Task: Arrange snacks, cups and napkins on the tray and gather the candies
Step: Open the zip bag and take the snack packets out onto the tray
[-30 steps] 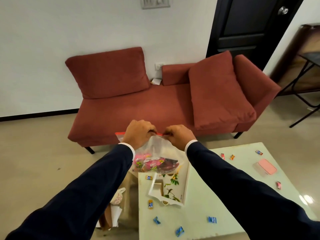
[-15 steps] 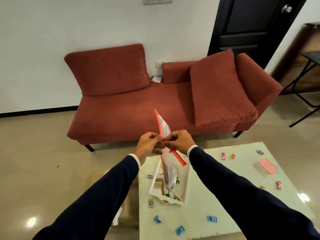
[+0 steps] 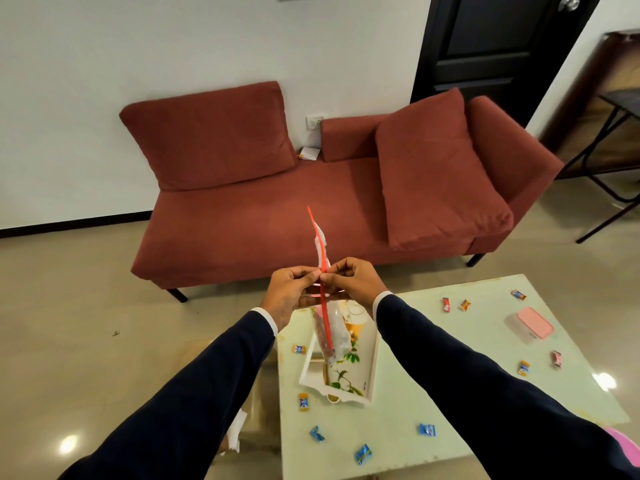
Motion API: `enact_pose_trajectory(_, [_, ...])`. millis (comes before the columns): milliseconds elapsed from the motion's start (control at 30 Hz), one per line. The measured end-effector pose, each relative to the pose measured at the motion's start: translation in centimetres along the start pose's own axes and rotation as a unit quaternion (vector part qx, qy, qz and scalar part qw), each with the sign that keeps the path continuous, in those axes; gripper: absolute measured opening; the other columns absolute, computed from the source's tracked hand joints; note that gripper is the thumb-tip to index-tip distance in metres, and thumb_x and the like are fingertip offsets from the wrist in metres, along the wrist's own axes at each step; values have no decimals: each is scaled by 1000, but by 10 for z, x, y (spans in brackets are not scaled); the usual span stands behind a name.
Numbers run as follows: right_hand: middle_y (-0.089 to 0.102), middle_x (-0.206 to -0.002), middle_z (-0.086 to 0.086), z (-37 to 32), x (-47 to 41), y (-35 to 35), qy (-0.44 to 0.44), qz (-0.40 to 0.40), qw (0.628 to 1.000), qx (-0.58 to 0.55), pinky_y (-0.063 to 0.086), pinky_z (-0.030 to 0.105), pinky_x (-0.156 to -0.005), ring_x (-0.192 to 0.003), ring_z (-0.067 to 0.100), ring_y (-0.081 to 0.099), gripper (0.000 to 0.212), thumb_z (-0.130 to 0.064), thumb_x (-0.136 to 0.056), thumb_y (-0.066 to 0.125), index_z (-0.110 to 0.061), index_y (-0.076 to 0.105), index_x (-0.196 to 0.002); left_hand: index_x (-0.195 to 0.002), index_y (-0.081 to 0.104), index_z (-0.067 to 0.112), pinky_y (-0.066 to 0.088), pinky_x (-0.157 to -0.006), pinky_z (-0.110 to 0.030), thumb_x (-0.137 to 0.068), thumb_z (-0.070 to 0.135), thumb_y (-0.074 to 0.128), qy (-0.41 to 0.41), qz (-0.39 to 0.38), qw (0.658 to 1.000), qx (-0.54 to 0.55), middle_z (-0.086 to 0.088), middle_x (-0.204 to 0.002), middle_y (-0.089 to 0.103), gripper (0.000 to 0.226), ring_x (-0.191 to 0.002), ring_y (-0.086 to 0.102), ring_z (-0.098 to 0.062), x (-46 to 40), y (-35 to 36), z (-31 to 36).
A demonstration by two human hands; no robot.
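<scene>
My left hand (image 3: 290,289) and my right hand (image 3: 349,278) pinch the red zip strip of a clear zip bag (image 3: 329,327) from both sides, above the table's far left. The bag is turned edge-on and hangs down over a white tray (image 3: 370,362) with a leaf print. Its contents are hard to make out. Several wrapped candies lie scattered on the pale green table (image 3: 450,393): blue ones (image 3: 426,429) near the front, an orange-blue one (image 3: 303,401) left of the tray, red and orange ones (image 3: 446,304) farther back.
A pink lidded box (image 3: 533,323) sits at the table's right. A red sofa (image 3: 277,216) with cushions stands behind the table against the wall. A dark door (image 3: 491,46) and a folding table (image 3: 620,140) are at the right. White paper (image 3: 237,431) lies on the floor left of the table.
The bag went from face-on with pink snack packets showing to edge-on. My hands came together on the zip strip, which now sticks up between them.
</scene>
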State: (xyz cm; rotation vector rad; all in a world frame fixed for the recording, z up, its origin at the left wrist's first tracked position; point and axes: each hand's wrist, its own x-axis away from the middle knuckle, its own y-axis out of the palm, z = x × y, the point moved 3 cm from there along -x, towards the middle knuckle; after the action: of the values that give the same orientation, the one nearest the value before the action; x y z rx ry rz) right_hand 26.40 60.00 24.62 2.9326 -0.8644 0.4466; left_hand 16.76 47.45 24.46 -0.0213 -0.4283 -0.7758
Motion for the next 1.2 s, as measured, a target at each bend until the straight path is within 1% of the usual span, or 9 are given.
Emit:
enact_pose_trajectory(133, [71,-78,10,-2,-1,3,-9,7,1000,23,63,47,-73,-68,21,72,27,-17,-78,85,-7,63,-90,-102,75,-1,64,-68,-38,-96,5,64,1,2,1000,-2,-22,-99,77,14,-88,77,-36,-1,-3,5])
enact_pose_trajectory(233, [71,-79,8,-2,-2,4,-20,17,998,60,64,42,-69,-69,22,73,26,-19,-78,85,-10,62,-87,-108,72,-6,64,-68,-39,-96,3,63,1,7,1000,-6,-25,-102,75,17,-88,76,-38,0,-4,6])
enact_pose_trajectory(333, [71,-78,7,-2,-2,5,-26,24,996,85,64,38,-67,-69,21,73,24,-22,-78,83,-13,62,-86,-109,71,-8,65,-74,-45,-96,3,63,3,2,1000,-5,-27,-103,74,18,-91,75,-41,1,-4,4])
enact_pose_trajectory(433, [72,-82,9,-2,0,5,-26,26,995,95,64,36,-67,-72,22,75,22,-21,-80,82,-12,63,-87,-108,72,-7,64,-77,-48,-95,3,65,3,-3,1000,-4,-27,-101,75,17,-90,76,-40,1,-4,4])
enact_pose_trajectory(533, [73,-84,11,-3,1,5,-31,23,995,96,64,38,-69,-75,26,75,20,-19,-81,80,-11,64,-89,-102,75,-3,64,-74,-46,-93,5,68,2,-8,1000,4,-26,-97,76,14,-88,76,-40,2,-5,4])
enact_pose_trajectory(667, [72,-84,8,-6,4,5,-46,17,994,99,63,30,-64,-74,22,74,17,-19,-82,79,-13,64,-88,-92,79,3,64,-70,-41,-92,6,69,0,-15,1000,18,-25,-95,77,10,-86,77,-39,3,-7,6])
enact_pose_trajectory(900, [72,-83,9,-7,6,7,-52,9,994,92,64,38,-70,-77,26,74,16,-15,-83,79,-13,64,-87,-88,81,6,63,-68,-38,-93,5,68,-2,-16,1000,23,-25,-95,77,13,-86,77,-38,7,-10,5])
enact_pose_trajectory(1100, [72,-84,9,-9,7,9,-56,5,993,102,64,34,-69,-75,23,74,16,-14,-83,79,-11,64,-90,-87,80,5,64,-69,-40,-92,6,70,1,-1,1000,16,-23,-91,77,11,-82,77,-36,8,-10,7])
enact_pose_trajectory(1200, [72,-84,9,-10,8,10,-57,2,993,100,64,36,-71,-76,24,74,16,-13,-83,78,-10,64,-91,-91,78,1,64,-67,-39,-93,6,69,4,0,1000,17,-22,-89,77,10,-77,77,-33,10,-10,10])
